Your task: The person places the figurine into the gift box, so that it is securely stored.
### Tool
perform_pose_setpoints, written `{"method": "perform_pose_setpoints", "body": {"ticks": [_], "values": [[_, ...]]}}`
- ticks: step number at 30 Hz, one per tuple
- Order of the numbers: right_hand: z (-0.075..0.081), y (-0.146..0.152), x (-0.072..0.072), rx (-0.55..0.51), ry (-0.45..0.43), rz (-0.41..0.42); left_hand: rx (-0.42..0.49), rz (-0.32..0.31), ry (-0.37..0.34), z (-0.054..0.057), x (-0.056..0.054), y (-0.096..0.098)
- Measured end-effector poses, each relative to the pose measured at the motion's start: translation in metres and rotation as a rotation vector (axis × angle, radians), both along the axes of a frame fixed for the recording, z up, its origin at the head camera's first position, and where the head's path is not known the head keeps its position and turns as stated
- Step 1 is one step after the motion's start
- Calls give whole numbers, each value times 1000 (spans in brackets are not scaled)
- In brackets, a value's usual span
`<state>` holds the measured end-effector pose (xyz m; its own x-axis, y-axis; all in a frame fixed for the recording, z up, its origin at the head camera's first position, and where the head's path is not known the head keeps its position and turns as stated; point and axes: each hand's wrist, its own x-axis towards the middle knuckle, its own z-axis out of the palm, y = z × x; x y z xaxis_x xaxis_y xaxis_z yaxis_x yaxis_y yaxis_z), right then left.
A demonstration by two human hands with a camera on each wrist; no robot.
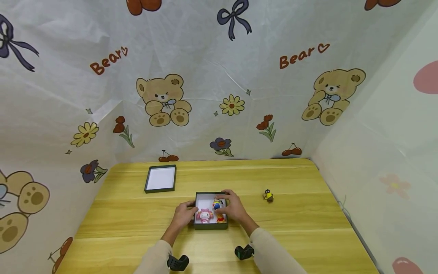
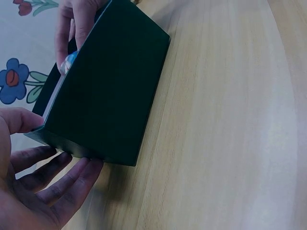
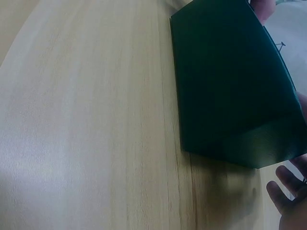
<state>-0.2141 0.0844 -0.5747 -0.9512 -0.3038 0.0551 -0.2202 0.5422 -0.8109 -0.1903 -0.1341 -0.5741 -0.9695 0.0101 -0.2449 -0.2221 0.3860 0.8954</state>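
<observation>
A dark green open box (image 1: 211,226) with a white inside stands on the table. Three small figurines are in it: a pink one with a bow (image 1: 204,215), a blue-and-white one (image 1: 216,204) and a red-and-yellow one (image 1: 221,218). My left hand (image 1: 184,214) holds the box's left side, thumb at the rim and fingers against the outer wall (image 2: 72,146). Reaching over the right wall, my right hand (image 1: 234,207) has its thumb and forefinger at the blue-and-white figurine, seemingly pinching it. Its other fingers (image 3: 288,184) stay outside the box.
Back left on the wooden table (image 1: 137,228) lies a shallow lid (image 1: 160,179), white inside up. To the right of the box is a small yellow-and-brown figurine (image 1: 268,196). A bear-printed cloth (image 1: 205,76) hangs behind the table.
</observation>
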Motion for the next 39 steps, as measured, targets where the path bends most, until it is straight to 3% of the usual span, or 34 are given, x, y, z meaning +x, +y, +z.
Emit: {"method": "perform_pose_setpoints", "body": {"ticks": [7, 19, 39], "values": [[0, -3, 1, 40, -9, -10, 14, -5, -11, 2, 2, 1], [9, -12, 0, 119, -112, -86, 10, -2, -7, 2, 2, 1], [18, -19, -3, 299, -121, -105, 21, -7, -1, 3, 3, 0]]}}
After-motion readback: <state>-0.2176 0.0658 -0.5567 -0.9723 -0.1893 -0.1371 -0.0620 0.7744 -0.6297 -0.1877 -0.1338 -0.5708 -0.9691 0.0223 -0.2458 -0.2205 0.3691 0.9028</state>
